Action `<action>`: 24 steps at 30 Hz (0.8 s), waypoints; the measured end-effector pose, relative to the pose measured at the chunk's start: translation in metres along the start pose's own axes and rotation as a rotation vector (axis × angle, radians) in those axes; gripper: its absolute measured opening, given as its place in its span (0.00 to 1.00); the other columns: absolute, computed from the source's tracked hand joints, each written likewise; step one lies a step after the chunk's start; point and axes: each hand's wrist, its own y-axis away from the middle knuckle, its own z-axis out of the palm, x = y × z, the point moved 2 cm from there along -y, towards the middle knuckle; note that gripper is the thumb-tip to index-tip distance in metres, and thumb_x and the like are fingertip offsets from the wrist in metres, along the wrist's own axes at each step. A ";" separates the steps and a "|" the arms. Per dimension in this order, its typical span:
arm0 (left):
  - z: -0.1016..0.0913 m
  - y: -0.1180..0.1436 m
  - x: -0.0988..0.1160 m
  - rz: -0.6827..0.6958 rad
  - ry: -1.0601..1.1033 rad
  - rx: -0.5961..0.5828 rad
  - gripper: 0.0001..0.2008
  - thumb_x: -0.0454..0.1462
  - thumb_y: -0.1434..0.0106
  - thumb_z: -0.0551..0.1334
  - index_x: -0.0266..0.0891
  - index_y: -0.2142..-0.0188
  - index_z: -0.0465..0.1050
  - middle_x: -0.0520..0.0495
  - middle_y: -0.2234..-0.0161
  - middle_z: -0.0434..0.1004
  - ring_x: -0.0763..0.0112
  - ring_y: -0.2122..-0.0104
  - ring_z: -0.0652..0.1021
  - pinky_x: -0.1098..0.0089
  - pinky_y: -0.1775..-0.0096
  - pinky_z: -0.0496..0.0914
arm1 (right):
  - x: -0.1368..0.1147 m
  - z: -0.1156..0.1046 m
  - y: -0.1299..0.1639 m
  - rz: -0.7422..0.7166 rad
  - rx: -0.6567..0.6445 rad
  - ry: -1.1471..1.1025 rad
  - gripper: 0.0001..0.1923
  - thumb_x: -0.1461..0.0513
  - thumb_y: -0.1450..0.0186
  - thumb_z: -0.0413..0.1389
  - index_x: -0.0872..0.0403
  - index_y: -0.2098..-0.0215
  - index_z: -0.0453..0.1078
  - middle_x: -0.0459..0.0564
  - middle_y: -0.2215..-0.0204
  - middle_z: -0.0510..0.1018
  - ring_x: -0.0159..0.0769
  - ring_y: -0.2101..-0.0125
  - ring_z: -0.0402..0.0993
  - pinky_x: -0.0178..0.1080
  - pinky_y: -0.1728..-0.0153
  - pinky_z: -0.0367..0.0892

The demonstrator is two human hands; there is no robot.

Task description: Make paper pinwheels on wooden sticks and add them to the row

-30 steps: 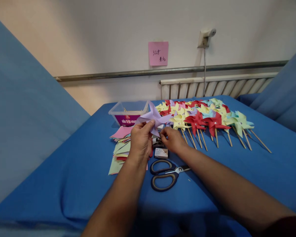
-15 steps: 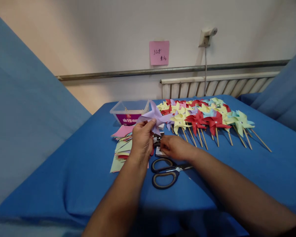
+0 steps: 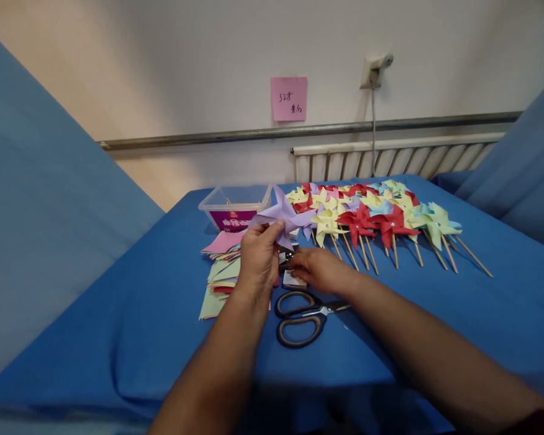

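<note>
My left hand (image 3: 260,254) pinches a purple paper pinwheel (image 3: 284,219) between thumb and fingers, its blades folded and standing up. Beside it, my right hand (image 3: 321,269) reaches in from the right with bent fingers at a small dark box (image 3: 290,257) of shiny silver bits, perhaps pins. Whatever its fingertips pinch is hidden. A small white box (image 3: 294,281) lies just below these fingers. Nearer to me, scissors (image 3: 306,317) with dark handles rest on the blue cloth, their blades partly under my right wrist.
Several finished pinwheels (image 3: 360,226) in red, yellow, purple and green lie on sticks at the right. Stacked coloured paper (image 3: 220,269) is left of my hands. Behind it stands a clear plastic tub (image 3: 233,208) with sticks. Blue cloth (image 3: 163,326) covers the table.
The view has shifted slightly. My right hand's fingers have moved a little at the small dark box, and more of the white box shows. My left hand keeps hold of the purple pinwheel.
</note>
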 end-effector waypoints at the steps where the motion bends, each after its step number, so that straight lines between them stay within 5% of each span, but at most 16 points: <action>1: 0.000 0.000 0.000 0.003 -0.001 0.001 0.10 0.32 0.57 0.72 0.36 0.73 0.77 0.51 0.75 0.78 0.74 0.75 0.77 0.74 0.68 0.70 | 0.003 -0.001 0.000 0.023 0.027 0.016 0.08 0.64 0.34 0.54 0.53 0.61 0.75 0.49 0.63 0.79 0.35 0.63 0.72 0.35 0.62 0.62; 4: 0.001 0.001 0.001 0.005 0.002 0.003 0.10 0.33 0.57 0.73 0.36 0.74 0.76 0.51 0.75 0.78 0.74 0.75 0.77 0.74 0.68 0.70 | 0.014 -0.002 -0.002 0.072 0.076 0.042 0.07 0.65 0.36 0.54 0.54 0.64 0.75 0.49 0.66 0.79 0.35 0.65 0.72 0.35 0.64 0.60; 12: 0.002 0.001 0.001 -0.007 0.007 0.010 0.10 0.32 0.57 0.73 0.35 0.73 0.77 0.50 0.74 0.79 0.73 0.74 0.77 0.73 0.66 0.71 | 0.024 0.007 -0.004 0.000 -0.059 -0.072 0.09 0.67 0.37 0.55 0.53 0.65 0.78 0.48 0.68 0.81 0.35 0.67 0.74 0.34 0.65 0.62; 24: 0.000 0.000 0.000 -0.004 -0.003 0.006 0.11 0.33 0.57 0.73 0.36 0.73 0.77 0.50 0.74 0.79 0.74 0.74 0.77 0.73 0.66 0.70 | 0.023 0.008 -0.007 -0.028 -0.065 -0.083 0.14 0.64 0.35 0.56 0.48 0.53 0.77 0.49 0.63 0.76 0.34 0.63 0.72 0.35 0.60 0.65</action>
